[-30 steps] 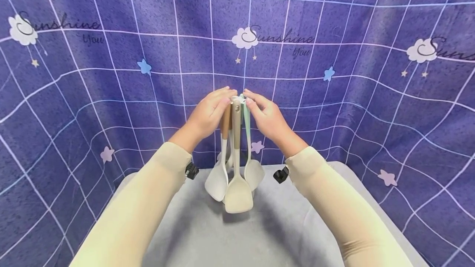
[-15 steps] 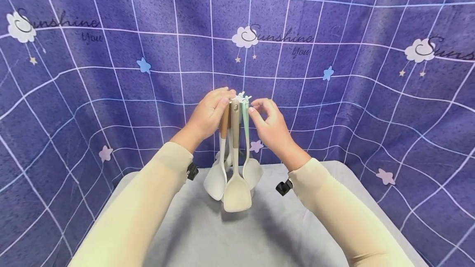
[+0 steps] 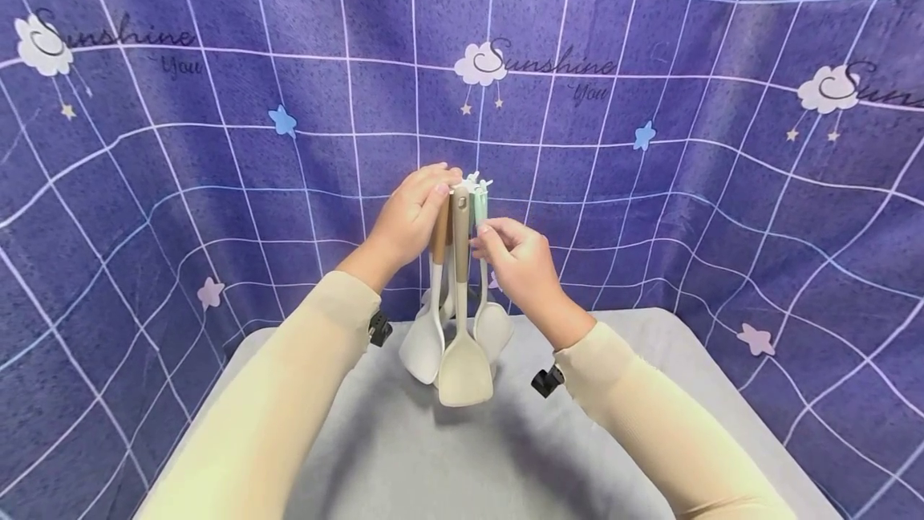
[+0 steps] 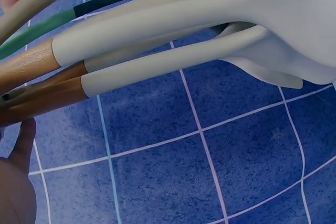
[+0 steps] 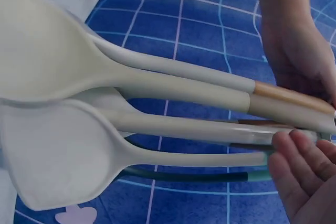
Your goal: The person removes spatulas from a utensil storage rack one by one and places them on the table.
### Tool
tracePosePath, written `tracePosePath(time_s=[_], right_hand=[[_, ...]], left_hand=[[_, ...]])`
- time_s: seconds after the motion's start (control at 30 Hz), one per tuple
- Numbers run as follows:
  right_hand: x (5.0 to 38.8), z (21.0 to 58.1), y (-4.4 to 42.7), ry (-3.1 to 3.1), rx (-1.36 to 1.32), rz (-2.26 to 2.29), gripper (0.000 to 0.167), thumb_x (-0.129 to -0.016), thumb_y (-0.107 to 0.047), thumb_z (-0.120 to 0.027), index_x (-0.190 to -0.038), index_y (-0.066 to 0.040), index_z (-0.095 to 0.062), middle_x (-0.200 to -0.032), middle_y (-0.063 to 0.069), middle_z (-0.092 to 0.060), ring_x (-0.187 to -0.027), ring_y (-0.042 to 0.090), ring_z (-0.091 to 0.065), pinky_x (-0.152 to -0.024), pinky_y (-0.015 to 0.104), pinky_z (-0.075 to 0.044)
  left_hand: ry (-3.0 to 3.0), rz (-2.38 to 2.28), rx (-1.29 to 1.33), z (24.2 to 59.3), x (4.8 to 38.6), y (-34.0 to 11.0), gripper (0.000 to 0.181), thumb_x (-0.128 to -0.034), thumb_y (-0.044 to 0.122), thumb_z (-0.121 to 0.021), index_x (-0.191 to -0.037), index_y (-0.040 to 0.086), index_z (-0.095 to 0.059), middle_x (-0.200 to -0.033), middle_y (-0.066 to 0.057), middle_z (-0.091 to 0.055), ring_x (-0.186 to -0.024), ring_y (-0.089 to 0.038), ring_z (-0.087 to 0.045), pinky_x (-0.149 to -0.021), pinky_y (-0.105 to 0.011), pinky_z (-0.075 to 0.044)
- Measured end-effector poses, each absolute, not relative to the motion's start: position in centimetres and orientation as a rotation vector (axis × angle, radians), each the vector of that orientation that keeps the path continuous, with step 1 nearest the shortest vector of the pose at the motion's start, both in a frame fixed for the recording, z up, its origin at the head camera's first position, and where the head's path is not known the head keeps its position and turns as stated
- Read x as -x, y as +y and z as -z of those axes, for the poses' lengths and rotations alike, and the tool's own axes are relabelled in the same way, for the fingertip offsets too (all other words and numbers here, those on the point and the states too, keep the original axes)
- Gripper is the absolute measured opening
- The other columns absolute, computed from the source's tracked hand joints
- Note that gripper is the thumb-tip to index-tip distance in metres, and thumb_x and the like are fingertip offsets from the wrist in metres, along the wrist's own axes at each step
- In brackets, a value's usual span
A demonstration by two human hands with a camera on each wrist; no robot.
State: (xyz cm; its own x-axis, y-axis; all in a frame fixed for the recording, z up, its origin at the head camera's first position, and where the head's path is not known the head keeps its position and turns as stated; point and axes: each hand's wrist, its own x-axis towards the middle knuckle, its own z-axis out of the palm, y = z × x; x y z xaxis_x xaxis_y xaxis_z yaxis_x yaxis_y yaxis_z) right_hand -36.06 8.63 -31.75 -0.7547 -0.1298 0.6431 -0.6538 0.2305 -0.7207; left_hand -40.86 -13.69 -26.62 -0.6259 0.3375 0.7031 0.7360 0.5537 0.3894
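Observation:
Several kitchen utensils hang upright in a ring from a white-topped rack (image 3: pixel 471 181), mostly hidden. In front is a beige turner (image 3: pixel 465 371); to its left is a brown-handled turner (image 3: pixel 422 343). My left hand (image 3: pixel 407 219) grips the rack's top, thumb in front and fingers behind, beside the brown handles (image 4: pixel 26 72). My right hand (image 3: pixel 525 263) pinches the handle of a green-handled utensil (image 3: pixel 495 331) below its top. In the right wrist view the right hand (image 5: pixel 310 182) has its fingertips over the handles, and the left hand (image 5: pixel 296 51) is beside the rack end.
A grey-covered table (image 3: pixel 577 440) lies below the utensils. A blue-purple curtain (image 3: pixel 613 30) with white grid lines, clouds and stars stands behind and at both sides. Each wrist carries a small black camera.
My right hand has come off the rack's top and moved down to the green handle, its fingers now around it. The left hand has stayed at the top.

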Motion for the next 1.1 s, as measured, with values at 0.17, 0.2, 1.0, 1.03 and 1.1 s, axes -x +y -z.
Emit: tracePosePath(time_s=[0.17,0.2,1.0,1.03,1.1], right_hand=[[35.9,32.2,8.1,-2.125,-0.707,-1.483,0.036,-0.115,-0.028,-0.063,-0.137,-0.004,-0.079,-0.119,0.015,-0.087,-0.105,0.033,-0.088,-0.102,0.050,-0.069],[35.9,32.3,8.0,-2.137,-0.700,-1.477,0.037,-0.115,-0.028,-0.064,-0.138,-0.005,-0.079,-0.119,0.015,-0.087,-0.106,0.032,-0.088,-0.103,0.050,-0.069],[36.7,34.0,6.1,-2.237,-0.723,-1.467,0.039,-0.116,-0.029,-0.066,-0.146,-0.005,-0.073,-0.119,0.014,-0.087,-0.107,0.028,-0.087,-0.097,0.048,-0.070],[36.7,34.0,6.1,-2.238,-0.726,-1.465,0.038,-0.116,-0.028,-0.066,-0.146,-0.005,-0.073,-0.118,0.014,-0.088,-0.106,0.028,-0.087,-0.095,0.048,-0.071],[36.7,34.0,6.1,-2.239,-0.728,-1.458,0.037,-0.116,-0.028,-0.066,-0.145,-0.005,-0.073,-0.117,0.013,-0.088,-0.104,0.028,-0.087,-0.092,0.046,-0.071]], left_hand=[[-2.208,0.924,0.867,26.6,40.9,-13.9,0.049,-0.1219,0.029,-0.041,-0.155,0.007,-0.068,-0.169,-0.016,-0.061,-0.168,-0.032,-0.045,-0.144,-0.048,-0.027],[-2.208,0.923,0.869,26.6,41.0,-13.9,0.048,-0.1218,0.028,-0.041,-0.155,0.007,-0.068,-0.169,-0.016,-0.061,-0.168,-0.032,-0.045,-0.144,-0.047,-0.027],[-2.216,0.917,0.849,26.8,41.1,-13.9,0.048,-0.1222,0.030,-0.040,-0.154,0.008,-0.069,-0.169,-0.009,-0.062,-0.169,-0.027,-0.045,-0.144,-0.045,-0.027],[-2.216,0.915,0.848,26.8,41.1,-13.9,0.049,-0.1224,0.030,-0.039,-0.154,0.008,-0.069,-0.169,-0.008,-0.062,-0.169,-0.027,-0.045,-0.144,-0.045,-0.027],[-2.215,0.916,0.847,26.8,41.1,-13.9,0.049,-0.1225,0.031,-0.039,-0.153,0.009,-0.070,-0.169,-0.008,-0.062,-0.168,-0.026,-0.045,-0.144,-0.045,-0.028]])
